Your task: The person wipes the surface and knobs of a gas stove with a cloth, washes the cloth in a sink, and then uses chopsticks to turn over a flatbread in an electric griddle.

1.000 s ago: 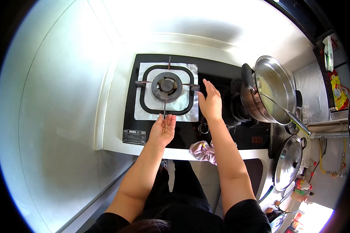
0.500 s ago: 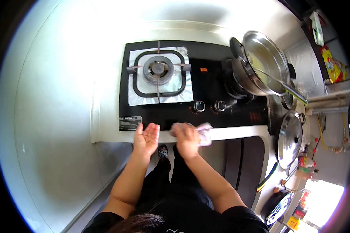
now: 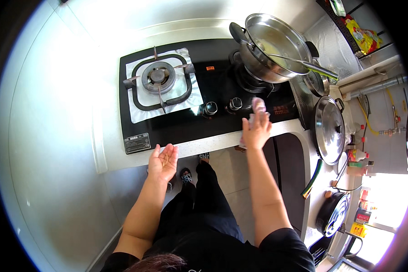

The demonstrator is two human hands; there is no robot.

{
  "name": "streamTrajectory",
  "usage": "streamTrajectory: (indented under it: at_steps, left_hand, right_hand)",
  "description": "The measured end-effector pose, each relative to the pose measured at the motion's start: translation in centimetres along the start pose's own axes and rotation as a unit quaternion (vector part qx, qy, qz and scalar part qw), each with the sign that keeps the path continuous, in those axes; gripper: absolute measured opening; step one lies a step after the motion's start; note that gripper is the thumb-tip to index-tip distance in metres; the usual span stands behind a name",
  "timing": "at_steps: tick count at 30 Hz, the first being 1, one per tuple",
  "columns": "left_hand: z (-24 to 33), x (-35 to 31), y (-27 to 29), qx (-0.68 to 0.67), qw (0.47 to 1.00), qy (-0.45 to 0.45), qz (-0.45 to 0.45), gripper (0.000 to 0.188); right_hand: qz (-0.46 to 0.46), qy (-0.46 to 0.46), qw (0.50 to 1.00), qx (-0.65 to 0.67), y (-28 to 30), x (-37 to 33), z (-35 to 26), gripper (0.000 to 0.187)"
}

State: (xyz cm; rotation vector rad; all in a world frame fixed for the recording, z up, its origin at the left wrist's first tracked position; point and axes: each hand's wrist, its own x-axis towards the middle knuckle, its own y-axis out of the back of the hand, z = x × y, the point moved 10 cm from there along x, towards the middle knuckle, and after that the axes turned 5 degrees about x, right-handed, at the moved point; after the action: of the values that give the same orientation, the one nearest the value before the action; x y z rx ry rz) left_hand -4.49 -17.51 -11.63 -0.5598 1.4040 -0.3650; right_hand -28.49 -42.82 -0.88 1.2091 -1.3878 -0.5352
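My right hand is pressed over a pale pink cloth at the front right of the black glass gas cooktop. Part of the cloth sticks out ahead of my fingers, close to the right control knob; the rest is hidden under the hand. Palm up and holding nothing, my left hand hovers by the counter's front edge, its fingers slightly curled. Foil lies under the left burner and its pan support. Another knob sits left of the right one.
A steel pot with pale liquid and a long-handled utensil stands over the right burner. On the right-hand counter are a glass lid, a black pan and several bottles. A wall rises on the left.
My right hand has carried the cloth from the counter's front edge rightward and forward onto the cooktop. My left hand stays palm up nearby. The whole view has shifted and turned slightly.
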Motion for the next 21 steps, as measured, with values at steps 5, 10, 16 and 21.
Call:
streamTrajectory:
  at_steps: [5,10,16,21]
  left_hand:
    - [-1.9,-0.2,0.8,0.022,0.999,0.002,0.044,0.035]
    - [1.1,0.6,1.9,0.046,0.998,-0.030,0.016,0.025]
    - [1.4,0.8,0.4,0.072,0.996,-0.046,0.022,0.021]
    - [-0.3,2.8,-0.2,0.070,0.997,-0.025,-0.008,0.020]
  right_hand:
    - [-0.040,0.100,0.989,0.105,-1.1,-6.2,-13.4,0.044]
    - [-0.087,0.211,0.925,0.303,0.8,-10.0,-22.4,0.024]
    - [-0.016,0.093,0.969,0.227,1.1,-4.9,-16.9,0.020]
    - [-0.096,0.246,0.913,0.310,0.5,-7.8,-20.4,0.019]
